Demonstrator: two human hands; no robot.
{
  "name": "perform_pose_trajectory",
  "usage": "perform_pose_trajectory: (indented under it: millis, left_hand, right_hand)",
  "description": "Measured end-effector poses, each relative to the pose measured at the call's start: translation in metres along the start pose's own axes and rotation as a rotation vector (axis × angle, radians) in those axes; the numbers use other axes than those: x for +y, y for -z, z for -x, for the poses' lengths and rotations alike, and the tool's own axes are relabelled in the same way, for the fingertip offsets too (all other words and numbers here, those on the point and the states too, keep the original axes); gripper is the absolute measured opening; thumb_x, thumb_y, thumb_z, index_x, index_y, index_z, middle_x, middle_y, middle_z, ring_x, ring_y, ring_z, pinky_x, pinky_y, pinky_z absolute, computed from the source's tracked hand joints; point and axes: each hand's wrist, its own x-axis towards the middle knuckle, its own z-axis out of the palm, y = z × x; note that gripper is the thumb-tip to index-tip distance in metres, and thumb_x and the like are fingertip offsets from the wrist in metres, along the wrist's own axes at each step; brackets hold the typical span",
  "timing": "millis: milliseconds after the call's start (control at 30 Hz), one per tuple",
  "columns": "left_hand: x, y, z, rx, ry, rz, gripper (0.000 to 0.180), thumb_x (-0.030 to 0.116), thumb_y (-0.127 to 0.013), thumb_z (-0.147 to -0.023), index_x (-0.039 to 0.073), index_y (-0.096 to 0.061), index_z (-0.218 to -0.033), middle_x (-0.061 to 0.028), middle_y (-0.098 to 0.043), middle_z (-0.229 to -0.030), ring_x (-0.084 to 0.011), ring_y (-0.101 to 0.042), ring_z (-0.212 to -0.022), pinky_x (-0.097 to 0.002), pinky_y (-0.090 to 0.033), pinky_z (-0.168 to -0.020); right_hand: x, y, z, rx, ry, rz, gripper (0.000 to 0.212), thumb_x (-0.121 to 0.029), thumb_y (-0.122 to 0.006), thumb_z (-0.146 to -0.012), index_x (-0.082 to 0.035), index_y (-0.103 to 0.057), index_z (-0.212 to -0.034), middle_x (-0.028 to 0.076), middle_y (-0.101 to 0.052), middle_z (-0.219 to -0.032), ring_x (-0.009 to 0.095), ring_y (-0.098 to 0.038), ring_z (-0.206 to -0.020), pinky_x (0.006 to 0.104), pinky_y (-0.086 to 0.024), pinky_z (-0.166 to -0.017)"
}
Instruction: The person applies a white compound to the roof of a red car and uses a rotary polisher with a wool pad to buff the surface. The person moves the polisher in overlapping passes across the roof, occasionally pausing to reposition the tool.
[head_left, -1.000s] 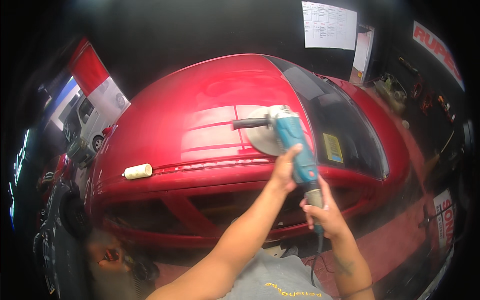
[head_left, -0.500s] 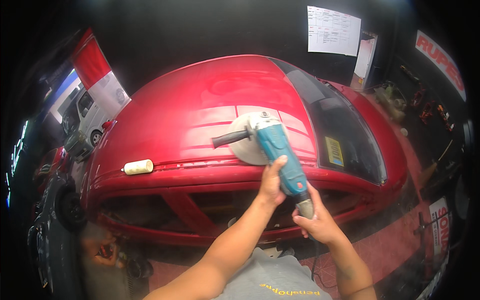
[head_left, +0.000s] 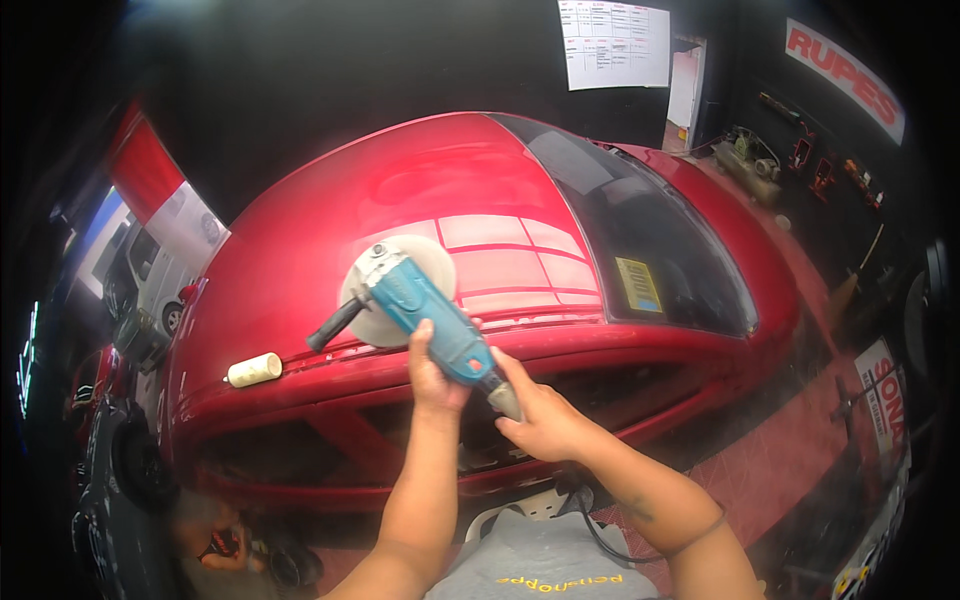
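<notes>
A teal and silver car polisher (head_left: 430, 312) with a wide pale round pad (head_left: 438, 262) rests on the red roof of a car (head_left: 400, 180), near the side edge of the roof. My left hand (head_left: 435, 376) is closed round the underside of its body. Behind it, my right hand (head_left: 540, 412) grips the rear end, where the cord leaves. The black side handle (head_left: 336, 325) points to the lower left with no hand on it. A cream squeeze bottle (head_left: 254, 368) lies on its side on the roof edge, left of the polisher.
A dark cord (head_left: 610, 550) runs past my right forearm. The windshield (head_left: 640, 230) slopes away at the right. Below the roof are the side windows (head_left: 590, 400). Another person (head_left: 225, 545) is low at the lower left, near a dark vehicle (head_left: 115, 490). A broom (head_left: 858, 270) leans at the right.
My hands have carried the polisher left along the roof, closer to the bottle. Its body now slants more, and the side handle has swung downward. The view has shifted slightly too.
</notes>
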Motion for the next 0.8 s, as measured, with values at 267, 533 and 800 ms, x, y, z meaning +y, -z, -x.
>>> perform_pose_trajectory:
  millis: [267,533,800]
  left_hand:
    - [-0.142,-0.084,-0.003,-0.092,0.325,-0.056,0.047,0.031,-0.075,-0.098,0.002,-0.061,-0.132,-0.0115,-0.071,-0.112,-0.0235,-0.073,-0.097,-0.0422,-0.064,-0.088]
    - [-0.146,-0.11,-0.006,-0.058,0.419,-0.15,0.045,0.03,-0.076,-0.099,0.003,-0.061,-0.131,-0.0114,-0.071,-0.109,-0.0232,-0.074,-0.093,-0.0414,-0.065,-0.082]
    - [-0.049,-0.061,0.002,0.017,0.219,-0.16,0.047,0.033,-0.074,-0.1,0.002,-0.059,-0.132,-0.0135,-0.072,-0.109,-0.0274,-0.075,-0.094,-0.0443,-0.065,-0.085]
  right_hand:
    - [0.01,0.066,0.107,0.297,-0.337,-0.34,0.095,0.001,-0.066,-0.096,-0.02,-0.015,-0.173,0.009,-0.064,-0.102,0.016,-0.067,-0.066,0.0337,-0.059,-0.057]
    - [0.013,0.072,0.114,0.325,-0.388,-0.564,0.096,0.002,-0.066,-0.096,-0.018,-0.012,-0.173,0.008,-0.061,-0.106,0.014,-0.064,-0.06,0.0315,-0.057,-0.052]
    - [-0.015,0.044,0.063,0.005,-0.277,-0.583,0.102,-0.002,-0.07,-0.098,-0.02,-0.005,-0.174,0.013,-0.063,-0.105,0.017,-0.066,-0.066,0.0355,-0.057,-0.056]
